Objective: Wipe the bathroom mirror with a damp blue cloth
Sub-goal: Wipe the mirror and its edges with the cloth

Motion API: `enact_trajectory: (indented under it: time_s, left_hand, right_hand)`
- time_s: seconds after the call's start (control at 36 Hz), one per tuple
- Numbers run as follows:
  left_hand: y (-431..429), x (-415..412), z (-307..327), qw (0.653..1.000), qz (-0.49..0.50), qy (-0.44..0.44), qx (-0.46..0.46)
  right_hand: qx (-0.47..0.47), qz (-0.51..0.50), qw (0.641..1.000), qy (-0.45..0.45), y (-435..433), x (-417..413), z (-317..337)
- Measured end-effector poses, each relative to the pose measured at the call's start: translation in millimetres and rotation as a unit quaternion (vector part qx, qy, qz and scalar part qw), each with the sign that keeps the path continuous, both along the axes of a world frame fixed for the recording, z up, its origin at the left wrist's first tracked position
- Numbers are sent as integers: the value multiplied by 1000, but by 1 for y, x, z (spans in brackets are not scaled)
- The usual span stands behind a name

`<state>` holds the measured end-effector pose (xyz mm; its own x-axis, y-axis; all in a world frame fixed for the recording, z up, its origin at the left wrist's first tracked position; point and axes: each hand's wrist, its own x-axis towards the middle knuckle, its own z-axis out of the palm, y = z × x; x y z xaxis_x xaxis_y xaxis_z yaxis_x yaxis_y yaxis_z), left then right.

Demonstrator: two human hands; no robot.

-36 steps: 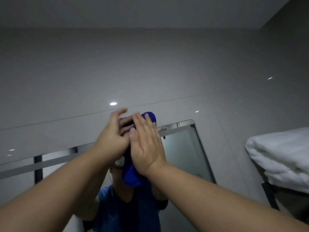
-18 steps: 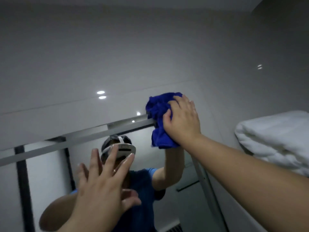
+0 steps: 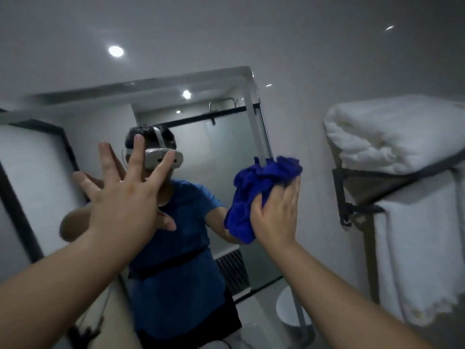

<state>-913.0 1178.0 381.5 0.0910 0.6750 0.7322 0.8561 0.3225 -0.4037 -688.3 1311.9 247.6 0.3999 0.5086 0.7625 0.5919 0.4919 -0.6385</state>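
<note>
Off to the right there was a black metal rack [image 3: 352, 210] bolted to the wall [image 3: 251, 34], and a fat folded white towel [image 3: 392, 132] sat on its shelf. Under that, a second white towel [image 3: 422, 248] hung down off the rail, with a scalloped bottom edge (looked a bit yellowed near the corner, though it was blurry there). The wall itself was plain glossy grey. It caught a round bright spot of light [image 3: 116, 51] up on the left and a small streaky glint [image 3: 389, 27] near the top right.
</note>
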Motion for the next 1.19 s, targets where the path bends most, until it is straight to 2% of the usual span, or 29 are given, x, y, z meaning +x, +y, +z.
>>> enact_trajectory:
  time_s: [0.17, 0.31, 0.39, 0.44, 0.61, 0.69, 0.75, 0.81, 0.89, 1.03, 1.19]
  left_hand:
    - [-8, 6, -1, 1000, 11, -10, -14]
    - [-15, 12, 0, 999, 11, -16, -30]
    - [-18, 16, -2, 999, 24, -13, -29]
    - [-20, 18, -1, 999, 28, -12, -30]
    - [-20, 16, 0, 999, 25, -13, -39]
    - [-18, 14, 4, 999, 22, -11, -39]
    - [-17, 13, 5, 999, 18, -10, -38]
    - [-16, 11, 5, 999, 18, -5, -33]
    - [-14, 9, 4, 999, 17, -2, -27]
    - [-10, 4, 1, 1000, 16, 5, -16]
    - [-7, 3, -1, 1000, 12, -5, -17]
  right_hand:
    - [-151, -46, 987, -23, -7, 3, -98]
    - [-211, -33, 976, 34, -12, 13, -101]
    - [-244, -25, 966, 82, -11, 18, -66]
    - [-234, -15, 968, 86, -11, 21, -31]
    - [-97, -20, 995, -5, -11, 30, 107]
    - [-44, -54, 995, -74, -9, 40, 183]
    - [-29, -88, 989, -117, -7, 45, 214]
    - [-23, -83, 989, -118, -4, 46, 224]
    - [-4, -38, 997, -73, -1, 39, 204]
    - [-7, -33, 999, -39, 8, 37, 131]
    - [-78, 38, 996, -1, 6, 48, -4]
